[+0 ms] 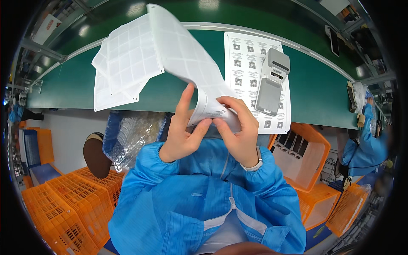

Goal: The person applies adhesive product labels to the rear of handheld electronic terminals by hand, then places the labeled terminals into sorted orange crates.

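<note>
A white label sheet bends up and away from my hands, its far end raised over the table and its near end curled toward me. My left hand grips the near left corner, thumb on the edge and index finger stretched up along the side. With thumb and curved fingers, my right hand pinches the curled near edge at the right. The thumbs almost meet; some fingertips are hidden by the paper. Right of my hands, a grey handheld device rests on a second label sheet printed with square codes.
Several blank-looking label sheets lie overlapped at the left on the green table. Below its edge are a blue bin with clear plastic, orange crates and an orange bin. A stool stands left; another person's blue sleeve shows right.
</note>
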A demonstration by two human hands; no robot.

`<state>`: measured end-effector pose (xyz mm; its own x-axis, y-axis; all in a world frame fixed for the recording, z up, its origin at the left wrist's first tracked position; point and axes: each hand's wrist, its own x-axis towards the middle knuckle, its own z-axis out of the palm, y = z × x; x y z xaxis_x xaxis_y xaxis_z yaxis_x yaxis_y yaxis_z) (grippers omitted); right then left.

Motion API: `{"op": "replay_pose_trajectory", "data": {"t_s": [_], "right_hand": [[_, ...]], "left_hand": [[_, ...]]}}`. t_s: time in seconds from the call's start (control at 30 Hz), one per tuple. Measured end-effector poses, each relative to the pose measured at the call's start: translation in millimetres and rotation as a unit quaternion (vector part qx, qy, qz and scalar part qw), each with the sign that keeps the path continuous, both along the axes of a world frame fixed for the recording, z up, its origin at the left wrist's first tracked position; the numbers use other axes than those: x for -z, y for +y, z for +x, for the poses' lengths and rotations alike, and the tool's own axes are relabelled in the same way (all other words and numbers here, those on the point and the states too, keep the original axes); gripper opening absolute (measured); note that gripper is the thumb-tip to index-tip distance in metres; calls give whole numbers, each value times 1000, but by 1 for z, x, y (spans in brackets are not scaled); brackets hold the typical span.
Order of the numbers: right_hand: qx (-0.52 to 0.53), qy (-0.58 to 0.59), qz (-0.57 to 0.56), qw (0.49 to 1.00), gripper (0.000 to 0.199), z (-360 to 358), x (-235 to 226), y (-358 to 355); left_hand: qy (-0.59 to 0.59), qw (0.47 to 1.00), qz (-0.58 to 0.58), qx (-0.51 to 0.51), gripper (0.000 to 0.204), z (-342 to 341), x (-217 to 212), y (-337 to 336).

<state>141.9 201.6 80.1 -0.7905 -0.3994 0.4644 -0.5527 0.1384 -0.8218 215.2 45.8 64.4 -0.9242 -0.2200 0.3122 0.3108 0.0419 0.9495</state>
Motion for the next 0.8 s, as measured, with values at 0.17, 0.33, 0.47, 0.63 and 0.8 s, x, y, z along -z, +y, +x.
{"op": "replay_pose_trajectory", "data": {"t_s": [0.17, 0.33, 0.47, 0.63, 0.8], "right_hand": [[-48, -82, -21, 995, 29, 0, -6, -10], [-46, -77, -4, 996, 26, 8, -3, -28], [-17, 141, -7, 990, 30, 7, 5, -48], [-10, 297, 17, 955, 31, 9, 7, -49], [-256, 168, -95, 947, 25, 26, 8, -30]], "left_hand": [[17, 999, -30, 25, 86, 7, 4, -15], [85, 996, 8, -4, 67, 9, -2, -29], [125, 985, 104, -56, 51, 8, -13, -34], [67, 978, 90, -175, 30, 12, -28, -46], [-5, 966, 67, -250, 21, 23, -25, -77]]}}
